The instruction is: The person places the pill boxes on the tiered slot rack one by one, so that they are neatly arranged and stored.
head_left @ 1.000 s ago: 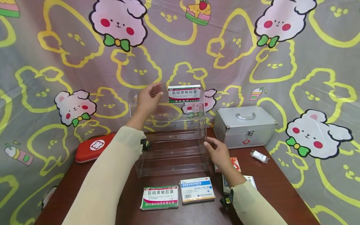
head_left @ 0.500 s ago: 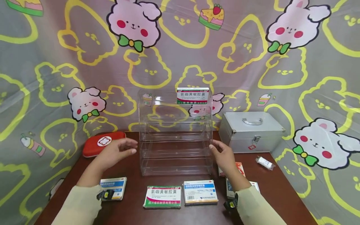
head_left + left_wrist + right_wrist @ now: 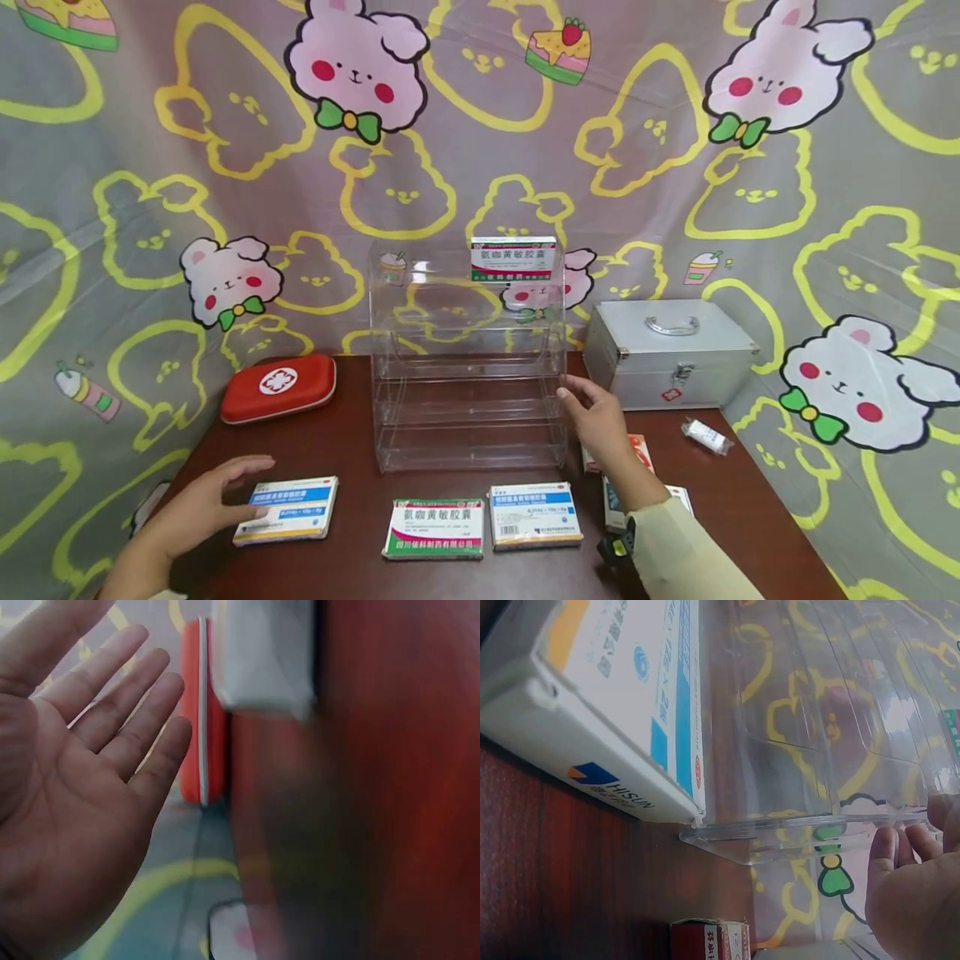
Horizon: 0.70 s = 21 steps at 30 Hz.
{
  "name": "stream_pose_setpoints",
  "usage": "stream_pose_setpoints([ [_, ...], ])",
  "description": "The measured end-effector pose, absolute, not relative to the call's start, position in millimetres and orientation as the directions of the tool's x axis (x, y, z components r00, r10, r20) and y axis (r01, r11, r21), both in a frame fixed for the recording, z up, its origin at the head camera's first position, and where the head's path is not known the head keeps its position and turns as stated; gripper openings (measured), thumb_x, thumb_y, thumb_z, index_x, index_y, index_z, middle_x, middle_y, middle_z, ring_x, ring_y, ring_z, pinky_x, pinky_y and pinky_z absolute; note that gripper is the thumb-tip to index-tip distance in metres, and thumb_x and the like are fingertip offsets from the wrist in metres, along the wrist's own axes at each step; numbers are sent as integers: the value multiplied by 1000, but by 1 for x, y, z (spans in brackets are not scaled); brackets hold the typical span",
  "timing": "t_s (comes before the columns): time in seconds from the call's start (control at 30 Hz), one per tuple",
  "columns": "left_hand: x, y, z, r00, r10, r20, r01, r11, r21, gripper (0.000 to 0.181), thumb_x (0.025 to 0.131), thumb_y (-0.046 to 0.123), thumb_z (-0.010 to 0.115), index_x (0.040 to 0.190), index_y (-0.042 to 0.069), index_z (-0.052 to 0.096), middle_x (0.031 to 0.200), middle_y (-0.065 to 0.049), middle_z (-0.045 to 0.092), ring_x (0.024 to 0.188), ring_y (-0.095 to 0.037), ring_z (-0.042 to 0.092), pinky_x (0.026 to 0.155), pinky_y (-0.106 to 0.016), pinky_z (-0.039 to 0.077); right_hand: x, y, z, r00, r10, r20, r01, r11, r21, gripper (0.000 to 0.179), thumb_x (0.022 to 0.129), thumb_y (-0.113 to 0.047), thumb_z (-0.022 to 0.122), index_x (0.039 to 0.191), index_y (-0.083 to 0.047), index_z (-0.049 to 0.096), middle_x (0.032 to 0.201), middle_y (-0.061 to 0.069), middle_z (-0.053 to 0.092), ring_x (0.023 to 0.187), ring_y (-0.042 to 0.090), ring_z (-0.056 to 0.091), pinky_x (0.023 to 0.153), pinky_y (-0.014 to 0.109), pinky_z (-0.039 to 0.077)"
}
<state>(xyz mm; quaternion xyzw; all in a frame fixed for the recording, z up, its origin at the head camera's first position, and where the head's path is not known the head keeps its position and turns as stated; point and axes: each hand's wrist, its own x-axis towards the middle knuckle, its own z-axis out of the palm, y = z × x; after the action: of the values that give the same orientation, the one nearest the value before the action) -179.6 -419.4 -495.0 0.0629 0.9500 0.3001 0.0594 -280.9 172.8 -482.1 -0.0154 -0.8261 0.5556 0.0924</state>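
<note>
My left hand [image 3: 197,518], fingers extended and thumb apart, is by the left blue-and-white medicine box [image 3: 287,510]; its thumb overlaps the box's near corner in the head view. In the left wrist view the palm [image 3: 75,802] shows bare, with that box's blurred end [image 3: 264,656] beside the fingers. My right hand [image 3: 597,417] pinches the right side panel of a clear stepped display rack [image 3: 470,408], thumb on one face and fingers on the other in the right wrist view. One green-and-white medicine box [image 3: 513,260] stands on the rack's top tier.
A green-and-white box [image 3: 432,529] and another blue-and-white box [image 3: 536,515] lie before the rack. Right of it are an orange-and-white box [image 3: 639,450], a partly hidden box [image 3: 613,500], a silver case [image 3: 675,358] and a small wrapped white item [image 3: 707,436]. A red case [image 3: 279,389] lies left.
My left hand has come down from beside the rack's top tier, past the red case, to the left blue-and-white box. My right hand stays at the rack's side. The head view has shifted slightly.
</note>
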Motion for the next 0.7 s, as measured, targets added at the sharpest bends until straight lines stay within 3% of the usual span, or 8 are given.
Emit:
stream_pose_setpoints([
  [0.2, -166, -435, -516, -975, 127, -184, -10, 798, 603, 82, 87, 34, 93, 151, -3, 57, 149, -27, 62, 128, -44, 65, 95, -41, 60, -280, 171, -486, -983, 121, 140, -84, 384, -920, 44, 110, -26, 69, 149, -7, 66, 146, 18, 70, 132, 34, 66, 109, 53, 58],
  [0.3, -166, -436, -521, -965, 117, -235, -49, 799, 600, 85, 89, 37, 92, 153, -4, 55, 148, -27, 63, 127, -42, 66, 95, -42, 59, -281, 171, -486, -982, 117, 148, -94, 380, -920, 43, 109, -25, 70, 148, -6, 67, 146, 17, 70, 133, 34, 66, 109, 54, 58],
  [0.57, -171, -432, -518, -949, 113, -294, -81, 815, 573, 91, 90, 42, 90, 158, -4, 50, 153, -36, 55, 133, -56, 57, 105, -72, 52, -282, 170, -482, -980, 123, 159, -102, 380, -919, 44, 108, -26, 71, 147, -6, 68, 143, 19, 72, 128, 34, 68, 104, 50, 60],
  [0.63, -172, -429, -517, -954, 113, -279, -70, 817, 572, 93, 88, 43, 92, 158, -2, 51, 154, -35, 54, 135, -56, 55, 107, -74, 50, -282, 171, -482, -979, 127, 157, -99, 378, -921, 44, 108, -26, 72, 147, -6, 68, 141, 19, 73, 126, 34, 69, 102, 48, 60],
  [0.7, -172, -427, -518, -965, 132, -229, -19, 828, 560, 91, 85, 41, 94, 156, 0, 54, 152, -32, 56, 134, -51, 56, 107, -67, 53, -281, 171, -482, -979, 130, 155, -96, 375, -922, 44, 108, -25, 72, 147, -6, 68, 140, 19, 73, 125, 33, 69, 102, 47, 60],
])
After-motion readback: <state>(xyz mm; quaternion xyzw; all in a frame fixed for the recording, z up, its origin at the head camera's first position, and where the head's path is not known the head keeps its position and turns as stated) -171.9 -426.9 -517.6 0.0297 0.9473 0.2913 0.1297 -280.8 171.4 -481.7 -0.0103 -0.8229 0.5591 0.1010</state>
